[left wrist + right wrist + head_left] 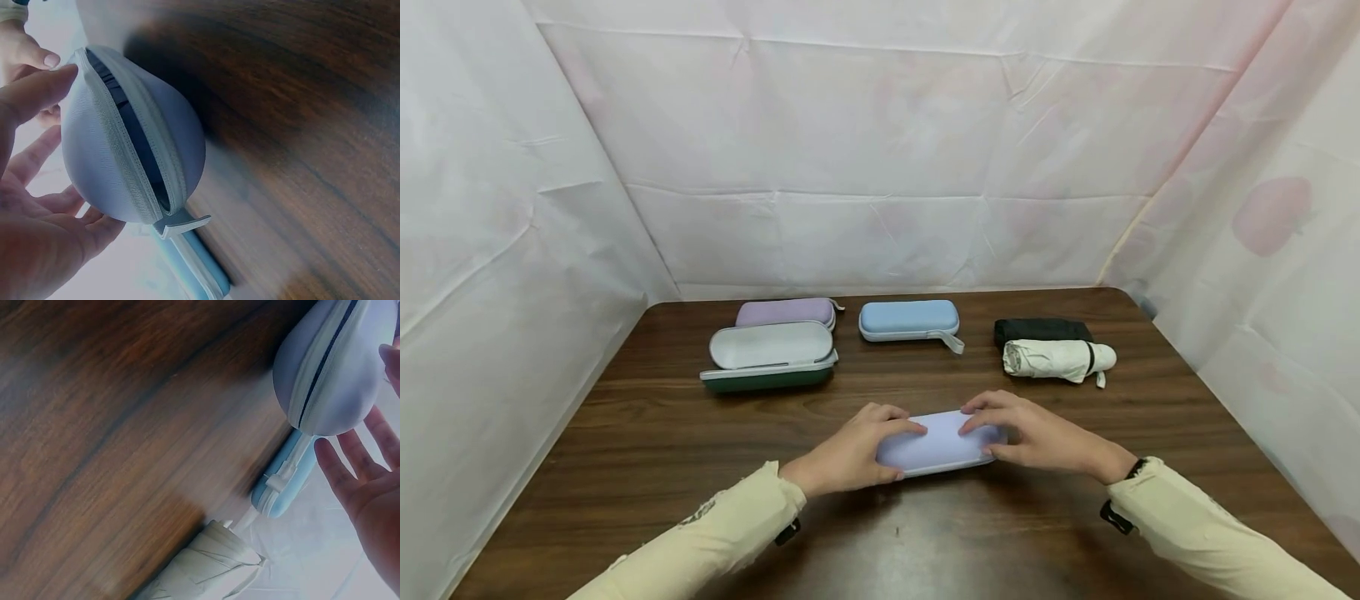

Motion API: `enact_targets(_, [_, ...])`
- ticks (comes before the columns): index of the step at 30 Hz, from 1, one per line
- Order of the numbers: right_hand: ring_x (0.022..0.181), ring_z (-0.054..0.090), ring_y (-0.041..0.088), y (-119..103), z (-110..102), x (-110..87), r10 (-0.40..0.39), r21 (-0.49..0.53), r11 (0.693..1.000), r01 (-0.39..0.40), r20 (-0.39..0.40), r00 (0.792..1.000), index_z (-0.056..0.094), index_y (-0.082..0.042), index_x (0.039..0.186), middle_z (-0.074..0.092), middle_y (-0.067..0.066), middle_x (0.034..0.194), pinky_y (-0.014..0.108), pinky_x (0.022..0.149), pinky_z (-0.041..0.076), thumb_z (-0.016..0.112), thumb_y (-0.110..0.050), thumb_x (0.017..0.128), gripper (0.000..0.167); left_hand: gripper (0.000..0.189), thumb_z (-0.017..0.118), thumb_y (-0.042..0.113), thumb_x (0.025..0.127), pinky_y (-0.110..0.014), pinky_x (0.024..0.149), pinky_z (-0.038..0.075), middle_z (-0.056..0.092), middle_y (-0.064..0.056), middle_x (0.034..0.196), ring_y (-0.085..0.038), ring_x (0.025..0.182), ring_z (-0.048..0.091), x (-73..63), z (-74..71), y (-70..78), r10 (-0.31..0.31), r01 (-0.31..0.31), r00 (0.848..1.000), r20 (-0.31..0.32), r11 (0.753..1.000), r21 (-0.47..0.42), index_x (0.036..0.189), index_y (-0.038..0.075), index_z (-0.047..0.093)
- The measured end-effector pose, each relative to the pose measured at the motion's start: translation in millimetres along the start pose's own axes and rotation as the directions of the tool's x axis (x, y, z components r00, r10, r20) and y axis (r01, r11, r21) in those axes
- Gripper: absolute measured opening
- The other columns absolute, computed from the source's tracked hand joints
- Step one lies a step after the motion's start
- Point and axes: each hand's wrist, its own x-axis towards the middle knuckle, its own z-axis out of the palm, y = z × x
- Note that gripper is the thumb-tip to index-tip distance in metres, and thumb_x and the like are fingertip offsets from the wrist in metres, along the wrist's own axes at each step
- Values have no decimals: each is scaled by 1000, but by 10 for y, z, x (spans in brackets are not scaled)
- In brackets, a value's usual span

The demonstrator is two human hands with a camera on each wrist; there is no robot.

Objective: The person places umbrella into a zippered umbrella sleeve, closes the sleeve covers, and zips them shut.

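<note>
A lavender hard-shell zip case [936, 442] lies on the table between my two hands. Its zip is partly undone, and at the left end the left wrist view shows a gap with something dark inside. My left hand [857, 450] holds that end, thumb near the zip seam and fingers over the far side. At the other end my right hand [1037, 435] grips the case, fingertips on top and thumb at the near edge. A narrower slit runs along the seam of the case [340, 369] there. A short grey tab [181, 225] sticks out at the seam.
Behind, on the wooden table [647, 442], lie a blue zip case [910, 317], a purple one [782, 312] and a green case [767, 379] with its pale lid raised. To the right, a folded white umbrella [1052, 358] lies before a black bundle [1041, 329]. Cloth-covered walls [880, 167] surround the table.
</note>
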Motion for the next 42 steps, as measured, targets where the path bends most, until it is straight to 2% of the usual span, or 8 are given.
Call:
enact_targets(6, [114, 51, 26, 28, 21, 2, -11, 1, 1000, 11, -12, 1000, 67, -20, 113, 55, 8, 125, 40, 86, 47, 75, -7, 81, 36, 51, 79, 17, 80, -36, 93, 43, 53, -6, 125, -23, 116, 46, -6, 42, 20, 26, -24, 999, -26, 997, 73, 128, 19, 60])
enact_targets(11, [113, 52, 26, 49, 29, 3, -38, -11, 999, 37, -33, 999, 69, -20, 109, 56, 8, 122, 40, 86, 47, 78, -2, 77, 38, 61, 81, 21, 78, -35, 93, 43, 53, -5, 123, -21, 112, 47, 13, 66, 48, 55, -48, 998, -34, 982, 185, 133, 16, 54])
enact_targets(17, [108, 56, 22, 130, -64, 98, -23, 87, 996, 22, 8, 1000, 66, -14, 110, 60, 6, 117, 38, 84, 48, 67, -1, 87, 27, 68, 82, 27, 77, -33, 90, 44, 52, -4, 120, -20, 105, 48, 28, 66, 78, 70, -56, 997, -35, 952, 301, 136, 12, 52])
enact_targets(21, [103, 60, 20, 259, -115, 229, 51, 146, 987, -62, 76, 996, 64, -5, 113, 64, 7, 112, 35, 82, 50, 54, 2, 94, 23, 68, 82, 27, 76, -32, 87, 45, 52, -5, 119, -19, 103, 48, 15, 69, 99, 81, -64, 996, -41, 946, 318, 135, 12, 53])
enact_targets(24, [105, 60, 23, 366, -100, 325, 85, 160, 981, -112, 163, 983, 64, 0, 115, 65, 10, 113, 35, 85, 49, 48, 7, 95, 26, 67, 82, 27, 76, -31, 86, 45, 52, -5, 118, -19, 101, 48, 0, 83, 113, 93, -74, 995, -43, 940, 334, 135, 11, 54])
enact_targets(29, [105, 61, 21, 475, -69, 377, 81, 200, 969, -144, 292, 953, 67, 2, 114, 67, 9, 112, 33, 86, 49, 42, 17, 90, 37, 67, 81, 28, 77, -29, 86, 45, 51, -5, 119, -18, 99, 47, -2, 121, 140, 111, -93, 993, -29, 926, 367, 135, 11, 53])
enact_targets(33, [104, 60, 17, 498, -85, 351, 81, 201, 967, -157, 340, 937, 68, 2, 113, 67, 7, 110, 31, 85, 49, 40, 20, 85, 43, 66, 81, 29, 78, -28, 85, 44, 51, -5, 119, -18, 98, 47, 0, 139, 147, 112, -97, 994, -18, 921, 377, 136, 12, 53])
enact_targets(42, [97, 63, 20, 541, -140, 320, 126, 153, 973, -172, 271, 954, 70, 3, 104, 69, 12, 105, 30, 79, 51, 54, 10, 90, 23, 68, 82, 29, 77, -30, 87, 45, 51, -5, 120, -19, 101, 48, -15, 122, 123, 124, -100, 992, -35, 913, 395, 135, 12, 52])
